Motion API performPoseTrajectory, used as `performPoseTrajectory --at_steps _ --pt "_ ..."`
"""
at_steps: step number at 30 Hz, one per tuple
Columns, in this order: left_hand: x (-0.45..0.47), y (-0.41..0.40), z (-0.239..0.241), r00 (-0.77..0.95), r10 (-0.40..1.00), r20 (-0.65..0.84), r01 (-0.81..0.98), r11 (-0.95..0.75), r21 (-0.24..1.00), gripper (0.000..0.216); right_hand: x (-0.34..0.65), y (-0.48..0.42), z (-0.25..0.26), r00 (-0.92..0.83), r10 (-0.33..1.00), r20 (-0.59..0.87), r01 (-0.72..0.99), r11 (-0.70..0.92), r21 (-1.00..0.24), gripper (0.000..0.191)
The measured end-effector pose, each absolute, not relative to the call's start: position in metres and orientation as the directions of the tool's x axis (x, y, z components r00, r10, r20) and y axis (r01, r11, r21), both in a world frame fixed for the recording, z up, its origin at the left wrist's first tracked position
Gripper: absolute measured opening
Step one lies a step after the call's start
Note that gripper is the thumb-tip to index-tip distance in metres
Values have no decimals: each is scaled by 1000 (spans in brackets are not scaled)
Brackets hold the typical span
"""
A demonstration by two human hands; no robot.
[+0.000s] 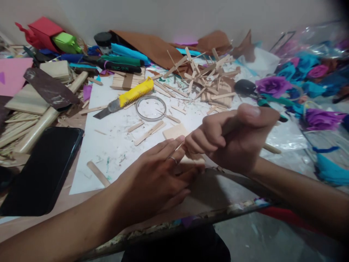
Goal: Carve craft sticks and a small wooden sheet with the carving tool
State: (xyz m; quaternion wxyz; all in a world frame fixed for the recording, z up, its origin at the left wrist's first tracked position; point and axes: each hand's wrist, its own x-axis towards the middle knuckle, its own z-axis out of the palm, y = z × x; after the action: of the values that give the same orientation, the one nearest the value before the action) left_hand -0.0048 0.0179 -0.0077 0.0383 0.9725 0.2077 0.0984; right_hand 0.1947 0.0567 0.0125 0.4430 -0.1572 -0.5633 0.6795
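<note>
My left hand (160,171) reaches across a small pale wooden block (176,131) near the table's front edge. Its fingers press on the block and hold it at the near side; a ring is on one finger. My right hand (234,136) is closed in a fist at the block's right end, thumb uppermost. Whatever sits inside that fist is hidden by the fingers. Just beyond the block lie loose craft sticks (149,133) on a white sheet (109,145). Farther off are a yellow-handled utility knife (136,91) and a thin ring-shaped roll (148,118).
A black phone (43,173) lies at left, beside bamboo sticks (40,127). Behind, craft sticks are heaped (207,76) near brown paper (147,43) and a marker (122,66). Purple paper flowers (274,86) and plastic wrapping fill the right side.
</note>
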Motion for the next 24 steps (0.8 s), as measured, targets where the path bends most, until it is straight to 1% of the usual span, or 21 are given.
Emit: performPoseTrajectory --at_steps 4,9,13,18,21,24 --pt "-5 18 -9 899 409 158 399 -912 89 58 195 57 7 -544 781 307 -465 24 -885 66" --pt "-5 19 -11 898 404 177 402 -914 45 57 200 54 7 -523 803 286 -480 0 -877 66" --pt "-6 18 -11 894 416 167 411 -909 63 57 203 51 9 -496 819 290 -488 13 -873 67" --pt "-7 18 -12 895 426 134 417 -904 93 62 200 46 11 -435 853 288 -485 47 -873 66" --pt "-6 18 -12 894 419 157 411 -908 80 62 197 45 9 -405 874 268 -501 34 -865 67" --pt "-7 17 -12 888 423 181 418 -906 68 64 197 45 12 -395 875 280 -505 48 -862 69"
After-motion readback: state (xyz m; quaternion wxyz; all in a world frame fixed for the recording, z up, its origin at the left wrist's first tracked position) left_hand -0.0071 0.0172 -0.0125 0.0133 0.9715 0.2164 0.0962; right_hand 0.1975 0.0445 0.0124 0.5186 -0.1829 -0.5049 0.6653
